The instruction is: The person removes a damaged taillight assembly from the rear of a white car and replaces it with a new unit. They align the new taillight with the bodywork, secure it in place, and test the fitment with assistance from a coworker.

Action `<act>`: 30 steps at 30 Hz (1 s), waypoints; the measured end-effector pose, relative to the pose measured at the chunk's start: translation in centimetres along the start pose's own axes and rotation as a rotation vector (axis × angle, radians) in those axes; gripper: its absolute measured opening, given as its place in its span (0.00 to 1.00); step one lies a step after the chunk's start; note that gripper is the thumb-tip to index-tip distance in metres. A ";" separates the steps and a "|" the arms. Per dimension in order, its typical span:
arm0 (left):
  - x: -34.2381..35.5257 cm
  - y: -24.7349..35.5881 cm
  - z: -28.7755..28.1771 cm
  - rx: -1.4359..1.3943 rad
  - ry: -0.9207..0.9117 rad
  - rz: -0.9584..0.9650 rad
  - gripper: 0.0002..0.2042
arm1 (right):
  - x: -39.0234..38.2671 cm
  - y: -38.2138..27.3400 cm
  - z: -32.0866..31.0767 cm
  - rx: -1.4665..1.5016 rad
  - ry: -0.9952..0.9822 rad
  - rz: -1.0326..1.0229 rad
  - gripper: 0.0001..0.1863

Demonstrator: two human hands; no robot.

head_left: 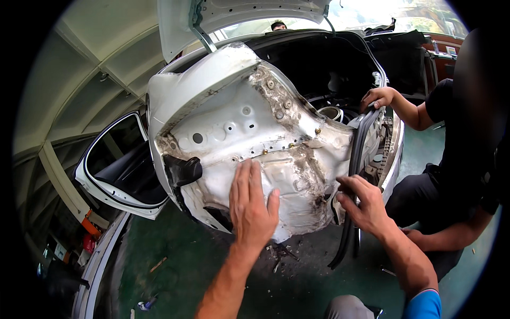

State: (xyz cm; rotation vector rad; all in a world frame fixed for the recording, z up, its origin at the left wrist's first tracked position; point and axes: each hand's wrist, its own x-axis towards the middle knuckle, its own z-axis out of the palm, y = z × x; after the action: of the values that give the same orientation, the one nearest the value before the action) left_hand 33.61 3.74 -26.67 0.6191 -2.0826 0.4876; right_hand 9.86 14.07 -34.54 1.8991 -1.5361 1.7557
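A white car's stripped wheel well (pixel 212 135), with bare dirty metal and bolts, fills the middle. My left hand (pixel 249 204) is open before its lower inner panel, fingers together and pointing up, thumb spread. Whether the fingertips touch the metal I cannot tell. Farther right, my right hand (pixel 366 204) has its fingers loosely bent, with a gap between thumb and forefinger. It overlaps a long black rubber strip (pixel 358 149) that hangs from the rear body edge; no grip on it shows. A co-worker's hand (pixel 380 98) rests at the strip's upper end.
The co-worker (pixel 451 154) crouches close on the right. Above, the trunk lid (pixel 239 16) is raised. An open car door (pixel 119 170) sticks out at left. Dark debris (pixel 281 255) lies on the green floor (pixel 186 276). Another person's head (pixel 278 25) shows behind the car.
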 end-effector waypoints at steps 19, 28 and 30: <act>2.9 -5.3 2.9 0.245 -0.039 -0.030 0.35 | 17.7 1.8 3.0 -0.081 0.086 -0.063 0.41; 3.4 -4.3 2.6 0.264 -0.008 0.025 0.36 | 17.2 0.7 4.2 -0.127 0.102 0.071 0.41; 2.8 -4.7 3.1 0.262 -0.021 0.032 0.36 | 17.1 0.2 4.5 -0.109 0.095 0.078 0.40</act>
State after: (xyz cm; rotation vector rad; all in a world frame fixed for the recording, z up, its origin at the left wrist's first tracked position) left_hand 33.05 -2.35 -25.46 0.7450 -2.0676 0.7842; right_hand 9.34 1.26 -22.39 1.7020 -1.6558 1.7277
